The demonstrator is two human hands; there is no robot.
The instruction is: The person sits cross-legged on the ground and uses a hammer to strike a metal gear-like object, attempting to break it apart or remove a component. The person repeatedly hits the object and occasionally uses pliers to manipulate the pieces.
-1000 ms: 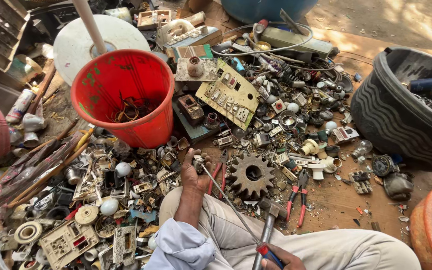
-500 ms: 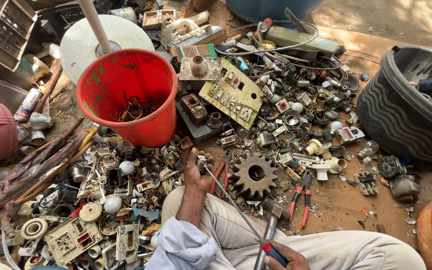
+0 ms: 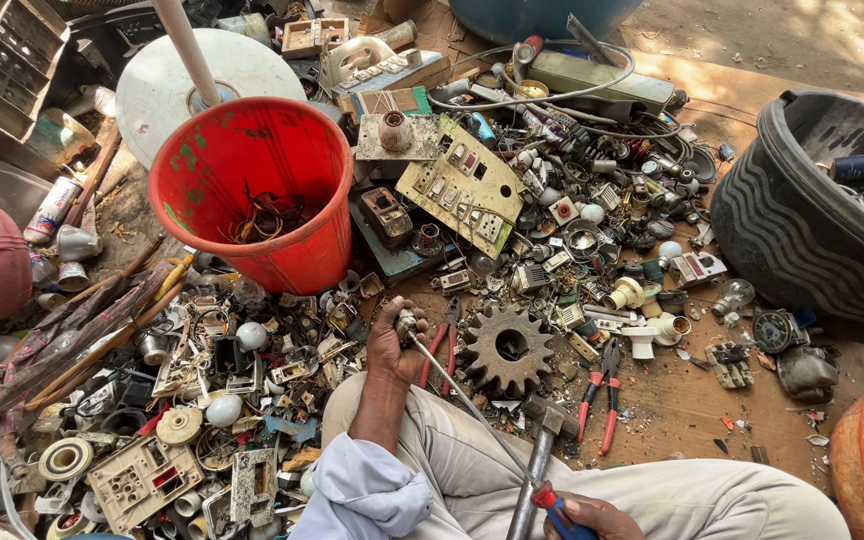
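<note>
**Working a small fitting with a long screwdriver**

Clamps a small grey metal fitting in the left hand, fingers curled fully shut around it, at centre frame just left of the rusty toothed steel gear. Grips the red-and-blue plastic handle of a long thin-shafted screwdriver in the right hand at the bottom edge, fist closed. Runs the shaft diagonally up to the fitting.

Judged as a prying or unscrewing step, with the tip brought to the part. For the next move: hold the fitting steady, align the tip, direct force away from the left palm.

Cannot confirm tip contact, since the left fingers mask it. Shows only part of the right hand, cut off at the frame edge. Cannot identify the fitting's type. Cannot tell whether the steel-headed hammer, lower centre, rests on the leg.
</note>
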